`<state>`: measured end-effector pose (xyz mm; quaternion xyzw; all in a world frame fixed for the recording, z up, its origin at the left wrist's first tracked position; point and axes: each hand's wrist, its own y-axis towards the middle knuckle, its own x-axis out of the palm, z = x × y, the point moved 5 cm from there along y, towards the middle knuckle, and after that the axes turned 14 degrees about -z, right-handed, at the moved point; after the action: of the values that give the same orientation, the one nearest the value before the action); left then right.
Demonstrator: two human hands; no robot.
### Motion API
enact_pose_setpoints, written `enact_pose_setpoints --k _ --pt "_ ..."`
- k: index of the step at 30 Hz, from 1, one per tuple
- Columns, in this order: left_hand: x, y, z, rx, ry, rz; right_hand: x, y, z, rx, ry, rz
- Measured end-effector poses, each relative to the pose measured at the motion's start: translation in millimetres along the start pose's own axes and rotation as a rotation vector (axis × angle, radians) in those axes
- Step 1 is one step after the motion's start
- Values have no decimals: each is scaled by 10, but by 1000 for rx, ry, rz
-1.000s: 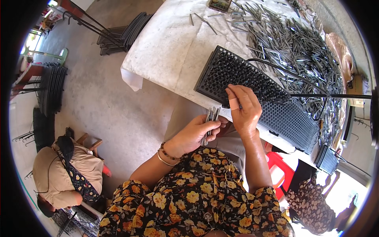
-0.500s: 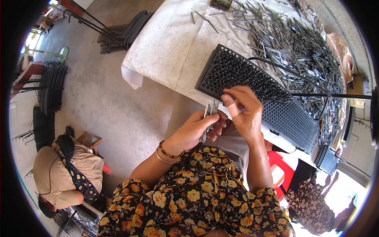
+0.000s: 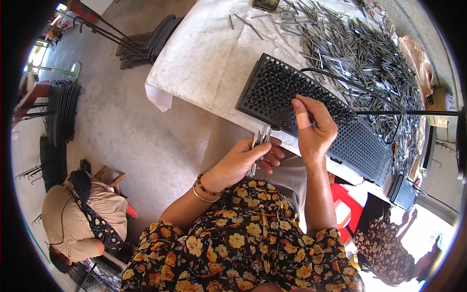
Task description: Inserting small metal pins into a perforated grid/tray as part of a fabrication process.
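My left hand (image 3: pixel 238 163) is closed around a small bundle of thin grey metal rods (image 3: pixel 260 138), which stand roughly upright between thumb and fingers. Over the black perforated tray (image 3: pixel 272 73) is my right hand (image 3: pixel 316 129), its thumb and fingertips pinched together. Whatever is in that pinch is too small or hidden to make out. A light band of tape wraps the right thumb. The tray has rows of round holes, and dark pieces fill many of them in its middle part. It lies slantwise along the near edge of the table.
A large heap of loose metal rods (image 3: pixel 360 63) covers the far right of the white-covered table (image 3: pixel 194 63). Black bars cross above the tray. A red stool (image 3: pixel 343 204) stands at right. Two people sit nearby, lower left and lower right. Stacked black trays (image 3: pixel 163 39) are at left.
My right hand has moved away from the left hand, rightward and slightly up over the tray, and its fingers have come together. The left hand keeps its bundle in nearly the same place.
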<state>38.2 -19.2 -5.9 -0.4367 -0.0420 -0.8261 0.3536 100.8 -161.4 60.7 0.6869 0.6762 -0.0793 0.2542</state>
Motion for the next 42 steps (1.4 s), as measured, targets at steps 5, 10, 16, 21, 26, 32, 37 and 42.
enact_pose_setpoints --k 5,10,16,21,26,32,37,42 --pt "-4 12 -53 -7 -82 -21 99 1 54 -27 -115 -3" --pt "-10 19 -47 -8 -91 -31 134 5 -21 -101 -152 -16" --pt "13 17 -22 -15 -87 -34 248 -29 31 -222 -381 -117" --pt "10 8 -12 -1 -88 -34 225 -52 -8 -175 -305 -121" --pt "27 6 14 18 -34 -38 236 -142 0 99 73 -477" --pt "111 59 33 -69 102 -105 63 -196 181 324 353 -356" --pt "134 228 5 -34 63 -138 -230 -219 218 437 254 -130" --pt "110 266 -144 -60 16 -77 -424 -202 318 315 133 74"
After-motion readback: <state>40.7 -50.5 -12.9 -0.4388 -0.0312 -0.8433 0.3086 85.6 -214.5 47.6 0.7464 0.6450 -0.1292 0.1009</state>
